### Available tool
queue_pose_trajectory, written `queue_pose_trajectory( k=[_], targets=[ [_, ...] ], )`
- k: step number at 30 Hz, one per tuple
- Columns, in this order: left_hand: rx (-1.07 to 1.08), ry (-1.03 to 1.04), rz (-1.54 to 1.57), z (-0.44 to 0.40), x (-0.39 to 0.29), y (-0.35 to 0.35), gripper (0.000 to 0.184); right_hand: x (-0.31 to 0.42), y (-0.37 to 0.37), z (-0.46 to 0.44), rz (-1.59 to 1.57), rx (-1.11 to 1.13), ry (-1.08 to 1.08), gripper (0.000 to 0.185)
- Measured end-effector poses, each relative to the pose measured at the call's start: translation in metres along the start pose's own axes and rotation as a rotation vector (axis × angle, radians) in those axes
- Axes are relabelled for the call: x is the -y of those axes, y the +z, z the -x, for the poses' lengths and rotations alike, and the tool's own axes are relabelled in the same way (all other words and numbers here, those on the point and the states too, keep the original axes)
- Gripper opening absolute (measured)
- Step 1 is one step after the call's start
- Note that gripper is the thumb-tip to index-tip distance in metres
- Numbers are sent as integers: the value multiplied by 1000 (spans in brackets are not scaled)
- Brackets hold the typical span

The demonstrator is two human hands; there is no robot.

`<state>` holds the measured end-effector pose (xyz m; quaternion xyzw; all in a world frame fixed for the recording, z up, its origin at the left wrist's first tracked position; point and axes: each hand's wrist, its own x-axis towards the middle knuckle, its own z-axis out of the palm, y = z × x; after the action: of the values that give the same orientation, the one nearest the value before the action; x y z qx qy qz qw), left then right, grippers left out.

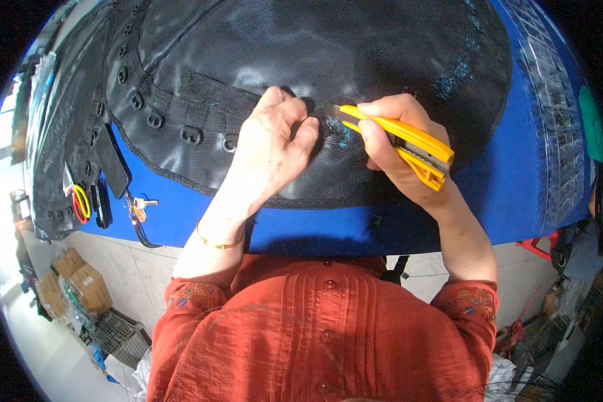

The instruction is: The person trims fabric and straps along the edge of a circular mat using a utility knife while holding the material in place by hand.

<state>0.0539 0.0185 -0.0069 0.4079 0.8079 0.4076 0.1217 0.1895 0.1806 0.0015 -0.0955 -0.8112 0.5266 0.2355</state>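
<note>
A large sheet of black mesh fabric (375, 60) with a rounded, bound edge lies before me. My left hand (273, 146) is closed, thumb and fingers pinching a dark strip of the fabric at its middle. In my right hand (414, 112) is a yellow utility knife (419, 139), its blade pointing left. The blade tip is close to the fabric beside my left thumb, where loose blue thread bits (344, 134) show; whether it touches cannot be seen. Black eyelets (191, 136) run along the left part of the sheet, below a flat strip (214, 90).
The sheet lies on a blue table (301, 228). At left are scissors (80, 203), a black phone (112, 161), keys (141, 204) and more black fabric (57, 147). Clear plastic sheeting (549, 100) covers the right side. Cardboard boxes (89, 288) stand on the floor.
</note>
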Motion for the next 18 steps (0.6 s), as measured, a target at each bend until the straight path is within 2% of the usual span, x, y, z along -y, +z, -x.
queue_pose_trajectory(
  k=[14, 18],
  targets=[
    [10, 2, -16, -1, -1, -1, 13, 4, -10, -3, -2, 73, 9, 10],
    [0, 30, -37, 0, 1, -1, 11, 8, -14, -5, -30, 116, 69, 10]
  ],
)
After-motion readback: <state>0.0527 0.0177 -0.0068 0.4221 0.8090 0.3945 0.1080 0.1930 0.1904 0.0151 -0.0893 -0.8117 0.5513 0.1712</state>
